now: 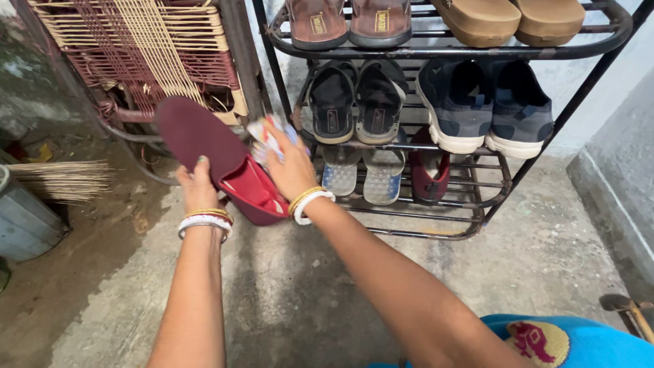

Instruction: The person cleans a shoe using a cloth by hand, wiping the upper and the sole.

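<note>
Left hand [198, 187] grips a maroon slip-on shoe [218, 160] while right hand [289, 167] clutches what looks like a blurred patterned cloth [267, 138]; the tilted shoe could slip free.

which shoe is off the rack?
The maroon slip-on shoe, sole up, held in the left hand; every other shoe sits on the black metal rack.
</note>
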